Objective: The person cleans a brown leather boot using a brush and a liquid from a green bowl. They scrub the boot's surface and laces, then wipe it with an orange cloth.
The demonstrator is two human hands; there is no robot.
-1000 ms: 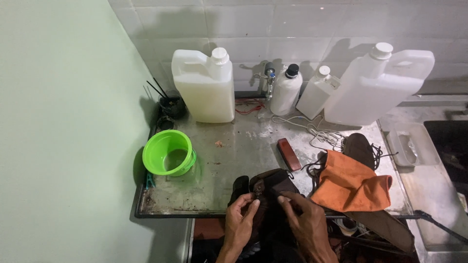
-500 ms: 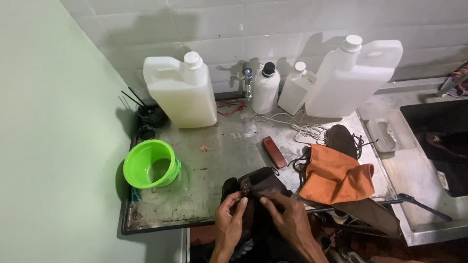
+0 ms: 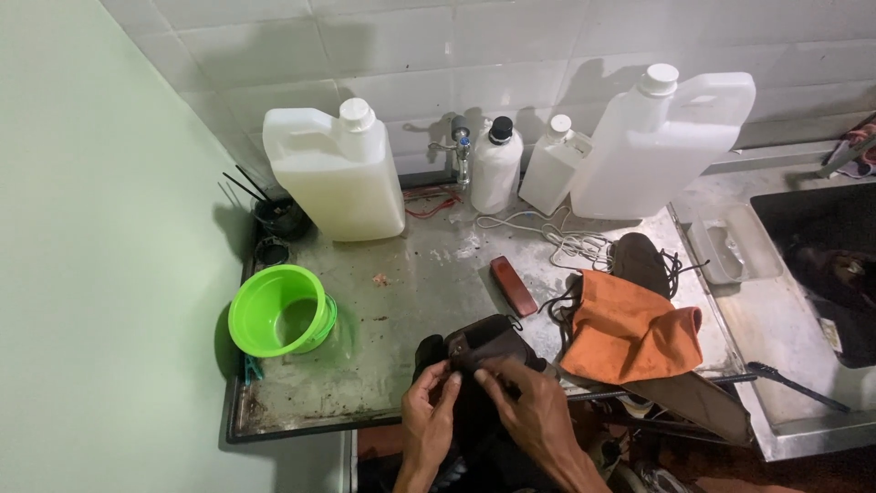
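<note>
At the front edge of a metal tray table [image 3: 411, 283] my left hand [image 3: 427, 411] and my right hand [image 3: 529, 411] both grip a dark brown shoe [image 3: 488, 340]. The fingertips of both hands pinch its upper edge, close together. The shoe's lower part is hidden behind my hands and below the table edge. A second dark shoe [image 3: 639, 260] with loose laces lies to the right, partly under an orange cloth [image 3: 630, 333].
A green plastic bowl [image 3: 278, 310] sits at the left. Two large white jugs [image 3: 333, 173] [image 3: 662, 146] and two small white bottles [image 3: 497, 169] [image 3: 557, 169] line the tiled wall. A brown brush [image 3: 514, 286], white cord [image 3: 566, 242], clear tray [image 3: 730, 242] and dark sink [image 3: 821, 265] lie nearby.
My view has shifted right and slightly down, so everything sits further left. My hands stay on the shoe, fingers moving a little closer together.
</note>
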